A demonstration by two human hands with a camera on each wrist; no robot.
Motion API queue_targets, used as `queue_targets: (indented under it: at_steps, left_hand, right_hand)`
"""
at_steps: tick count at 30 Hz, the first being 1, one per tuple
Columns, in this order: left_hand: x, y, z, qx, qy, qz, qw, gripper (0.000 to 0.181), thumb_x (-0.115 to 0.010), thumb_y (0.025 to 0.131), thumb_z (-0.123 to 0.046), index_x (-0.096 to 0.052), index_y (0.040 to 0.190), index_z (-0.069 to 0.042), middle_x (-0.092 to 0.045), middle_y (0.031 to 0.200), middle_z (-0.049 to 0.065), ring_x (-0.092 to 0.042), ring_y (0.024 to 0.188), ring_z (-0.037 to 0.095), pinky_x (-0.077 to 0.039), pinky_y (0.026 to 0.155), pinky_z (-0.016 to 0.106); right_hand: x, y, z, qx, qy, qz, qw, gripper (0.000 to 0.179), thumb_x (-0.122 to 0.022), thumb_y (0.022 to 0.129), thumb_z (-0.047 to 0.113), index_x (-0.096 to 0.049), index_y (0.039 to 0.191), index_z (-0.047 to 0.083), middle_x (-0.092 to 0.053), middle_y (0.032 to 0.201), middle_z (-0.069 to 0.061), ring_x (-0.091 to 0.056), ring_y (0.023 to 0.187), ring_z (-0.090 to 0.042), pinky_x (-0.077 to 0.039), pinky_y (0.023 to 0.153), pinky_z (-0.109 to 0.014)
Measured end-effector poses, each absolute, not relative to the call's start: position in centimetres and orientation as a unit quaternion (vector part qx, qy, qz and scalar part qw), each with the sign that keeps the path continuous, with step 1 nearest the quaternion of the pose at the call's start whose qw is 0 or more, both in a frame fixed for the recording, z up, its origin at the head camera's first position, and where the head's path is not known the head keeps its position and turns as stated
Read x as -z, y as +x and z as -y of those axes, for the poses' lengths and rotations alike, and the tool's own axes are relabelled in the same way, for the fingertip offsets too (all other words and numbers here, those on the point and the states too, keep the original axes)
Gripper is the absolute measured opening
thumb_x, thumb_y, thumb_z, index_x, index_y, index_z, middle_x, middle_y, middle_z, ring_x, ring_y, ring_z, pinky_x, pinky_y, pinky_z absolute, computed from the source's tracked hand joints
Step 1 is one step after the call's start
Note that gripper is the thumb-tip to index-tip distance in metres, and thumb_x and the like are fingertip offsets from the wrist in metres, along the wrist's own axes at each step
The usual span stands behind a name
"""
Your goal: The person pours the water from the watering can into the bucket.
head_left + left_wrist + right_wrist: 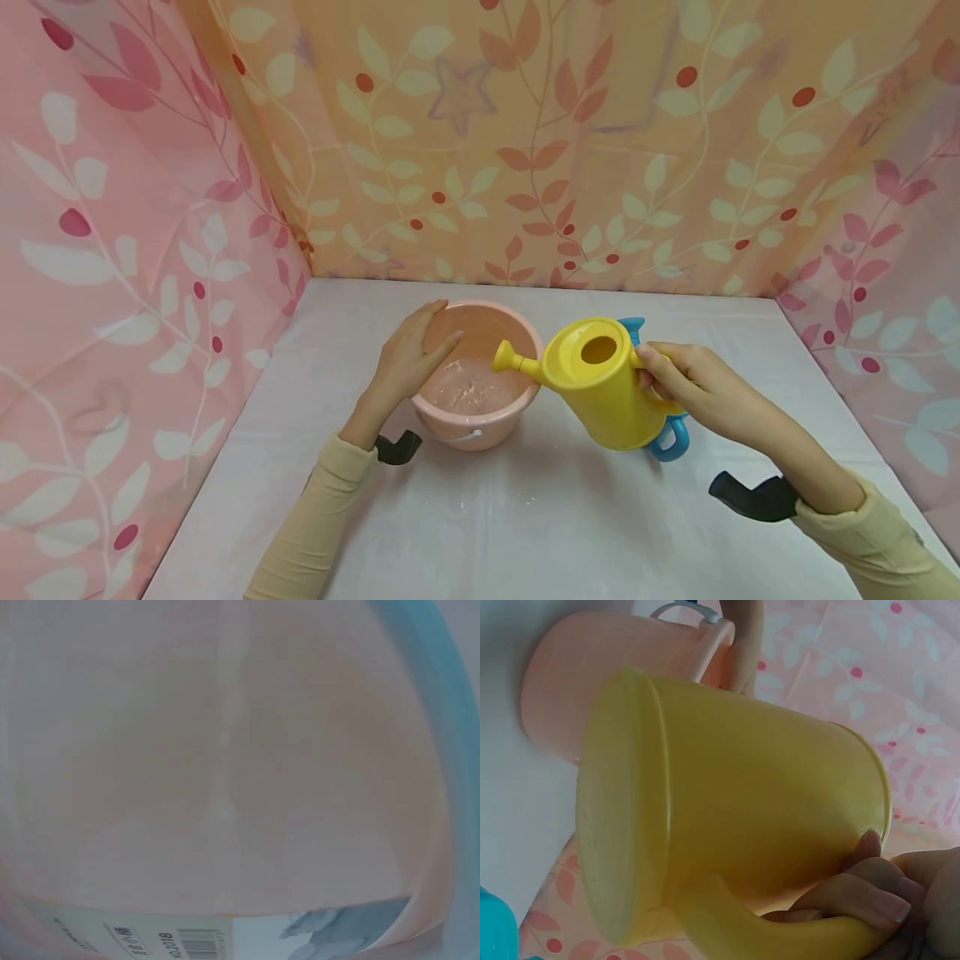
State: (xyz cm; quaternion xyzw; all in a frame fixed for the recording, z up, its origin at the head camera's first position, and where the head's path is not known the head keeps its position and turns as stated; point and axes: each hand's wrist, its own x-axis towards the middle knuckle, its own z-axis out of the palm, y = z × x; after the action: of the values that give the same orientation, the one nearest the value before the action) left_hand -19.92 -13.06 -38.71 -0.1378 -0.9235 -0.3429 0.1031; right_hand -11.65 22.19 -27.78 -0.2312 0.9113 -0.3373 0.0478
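Note:
My right hand [693,387] grips the handle of a yellow watering can [618,417], tilted leftward. Its flared spout end [505,357] hangs over the opening of a pink bucket [480,433]. Rippled water [468,387] lies in the bucket, with no clear stream from the spout. At the bucket's left rim, my left hand [408,354] holds on, thumb over the inside and fingers along the outer side. The right wrist view shows my right fingers [855,896] wrapped round the can's handle. A printed label [180,941] shows on the bucket's wall in the left wrist view.
Behind the yellow can stands a blue object [671,442] with a looped handle, mostly hidden. Water drops dot the white tabletop [487,533] in front of the bucket. Patterned cloth walls [637,167] enclose the table at the back and both sides.

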Motion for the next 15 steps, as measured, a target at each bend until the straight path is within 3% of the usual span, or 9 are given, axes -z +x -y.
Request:
queue_targets:
  at_steps: [15]
  left_hand:
    - [38.66, -19.86, 13.06, 0.345, -0.139, 0.923, 0.103, 0.063, -0.051, 0.090, -0.052, -0.037, 0.142, -0.018, -0.037, 0.146, 0.005, -0.033, 0.135, 0.026, -0.031, 0.105, 0.052]
  right_hand:
    - [27.62, -11.69, -22.11, 0.337, -0.227, -0.912, 0.052, 0.029, -0.037, 0.101, 0.025, -0.052, 0.080, 0.012, -0.043, 0.061, -0.001, -0.048, 0.062, -0.019, -0.040, 0.053, -0.026]
